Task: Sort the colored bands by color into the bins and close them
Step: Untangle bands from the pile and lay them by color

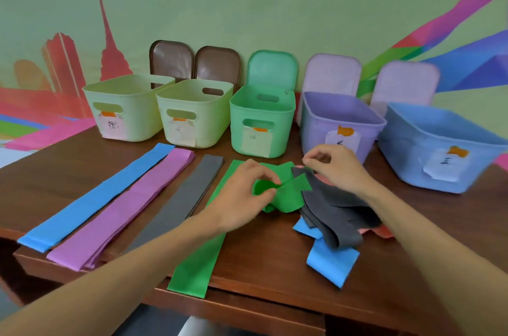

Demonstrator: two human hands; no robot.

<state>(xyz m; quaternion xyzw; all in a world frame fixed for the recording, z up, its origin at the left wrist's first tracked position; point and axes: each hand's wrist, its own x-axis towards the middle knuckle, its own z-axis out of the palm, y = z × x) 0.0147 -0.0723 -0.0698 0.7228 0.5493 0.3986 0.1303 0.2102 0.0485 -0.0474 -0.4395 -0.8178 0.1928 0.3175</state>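
Observation:
My left hand (242, 192) pinches a crumpled green band (286, 195) in the middle of the table. My right hand (334, 168) pinches that band's far end above a tangled heap of grey bands (338, 214), with a blue band (330, 258) and a pink one (382, 231) showing from beneath. Laid out flat to the left are a blue stack (93, 198), a purple stack (123, 212), a grey stack (178, 203) and a green band (203, 258). Several open bins stand behind: two pale yellow-green (129, 105) (198, 105), one green (261, 110), one purple (341, 116), one blue (439, 138).
Lids lean on the mural wall behind the bins: two brown (170, 61), one green (272, 66), two pale lilac (332, 72). Each bin carries a paper label. The flat bands overhang the wooden table's (261, 275) near edge.

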